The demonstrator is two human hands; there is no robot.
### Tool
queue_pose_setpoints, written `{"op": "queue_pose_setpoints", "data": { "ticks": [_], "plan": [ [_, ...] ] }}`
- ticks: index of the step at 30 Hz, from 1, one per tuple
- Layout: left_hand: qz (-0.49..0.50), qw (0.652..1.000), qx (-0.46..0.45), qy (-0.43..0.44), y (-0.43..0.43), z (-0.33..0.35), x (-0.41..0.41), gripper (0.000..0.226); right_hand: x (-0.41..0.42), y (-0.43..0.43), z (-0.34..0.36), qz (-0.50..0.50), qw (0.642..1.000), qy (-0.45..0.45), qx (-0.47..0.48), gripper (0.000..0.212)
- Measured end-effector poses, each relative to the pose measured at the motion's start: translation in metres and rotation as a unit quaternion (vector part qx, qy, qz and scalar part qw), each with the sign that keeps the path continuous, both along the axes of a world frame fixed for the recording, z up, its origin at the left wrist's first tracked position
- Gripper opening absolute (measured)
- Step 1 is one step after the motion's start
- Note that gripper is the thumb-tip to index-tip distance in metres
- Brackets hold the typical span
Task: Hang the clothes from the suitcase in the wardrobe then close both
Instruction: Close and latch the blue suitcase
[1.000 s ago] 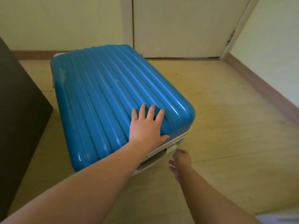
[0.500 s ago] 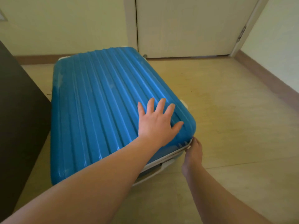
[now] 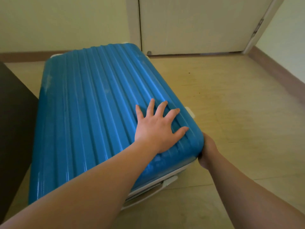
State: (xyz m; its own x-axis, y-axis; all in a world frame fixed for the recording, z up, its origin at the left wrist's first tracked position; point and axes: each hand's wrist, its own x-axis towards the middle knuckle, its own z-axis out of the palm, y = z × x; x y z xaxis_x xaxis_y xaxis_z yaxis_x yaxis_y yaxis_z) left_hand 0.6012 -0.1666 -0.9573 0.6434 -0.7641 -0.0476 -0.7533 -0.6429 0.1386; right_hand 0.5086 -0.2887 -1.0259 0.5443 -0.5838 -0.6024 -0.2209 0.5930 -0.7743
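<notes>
A blue ribbed hard-shell suitcase [image 3: 92, 113] lies flat on the floor with its lid down. A white band [image 3: 181, 169] runs between its two shells. My left hand [image 3: 156, 131] presses flat on the lid near the near right corner, fingers spread. My right hand [image 3: 208, 151] is curled against that corner at the level of the white band, and its fingertips are hidden behind the shell. No clothes and no wardrobe interior are in view.
A dark brown piece of furniture [image 3: 14, 129] stands close along the suitcase's left side. A shut pale door [image 3: 198, 23] is behind the suitcase. Beige floor [image 3: 244, 113] stretches to the right up to a wall with a brown skirting [image 3: 280, 75].
My right hand has moved along the white band from the suitcase's near side to its near right corner. My left hand has shifted slightly right on the lid.
</notes>
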Motion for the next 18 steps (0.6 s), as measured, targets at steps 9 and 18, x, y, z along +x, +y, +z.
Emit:
{"op": "queue_pose_setpoints", "data": {
  "ticks": [9,18],
  "plan": [
    [0.023,1.0,-0.02,0.004,-0.003,0.003,0.005,0.062,0.039,-0.041,0.014,0.213,0.969,0.077,-0.099,0.013],
    [0.014,1.0,-0.006,-0.006,-0.006,-0.001,0.01,0.06,0.048,-0.049,0.015,0.286,0.919,0.174,-0.207,0.015]
  ]
}}
